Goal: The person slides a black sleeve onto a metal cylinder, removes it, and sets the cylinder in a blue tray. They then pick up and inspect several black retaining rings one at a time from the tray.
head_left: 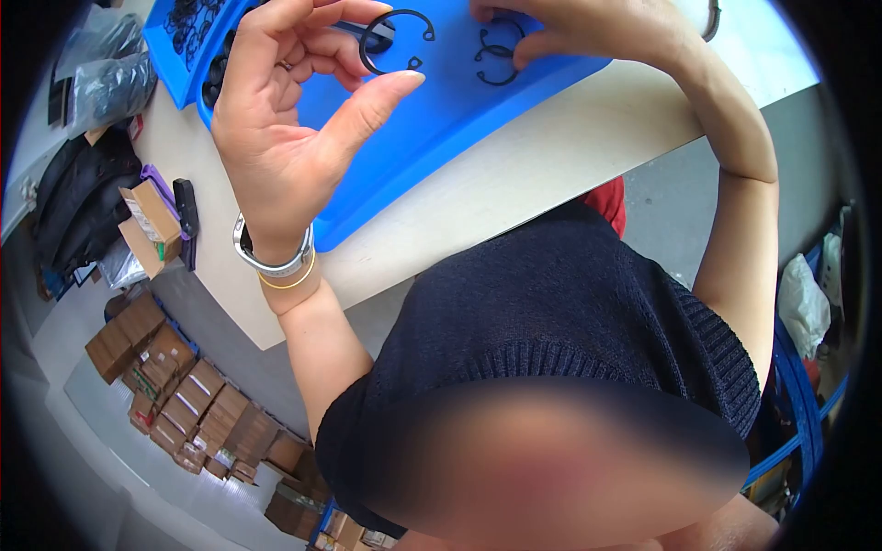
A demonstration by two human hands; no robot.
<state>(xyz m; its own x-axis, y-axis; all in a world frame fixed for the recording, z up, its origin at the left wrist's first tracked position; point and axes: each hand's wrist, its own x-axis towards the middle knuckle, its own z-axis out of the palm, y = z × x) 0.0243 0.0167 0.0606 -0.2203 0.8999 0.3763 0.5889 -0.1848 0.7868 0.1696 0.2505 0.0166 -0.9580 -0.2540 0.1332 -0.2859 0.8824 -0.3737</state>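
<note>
My left hand [299,119] is raised over a blue plastic tray [404,138]. Its thumb and fingers grip a black circlip [362,44], whose open gap with two eyelet ends faces right. Farther right, my right hand [597,32] reaches down into the tray, its fingers bent around some loose black circlips [497,84] lying on the tray floor. The fingertips touch or nearly touch these rings; part of them is hidden behind the fingers. A dark, shiny object [372,35] lies behind the raised circlip, partly covered.
A smaller blue bin [168,50] with many small black parts stands at the upper left. The pale table [487,197] ends in front of my body. Left of it are an open cardboard box [150,225], a black bag [87,188] and stacked cartons [197,395].
</note>
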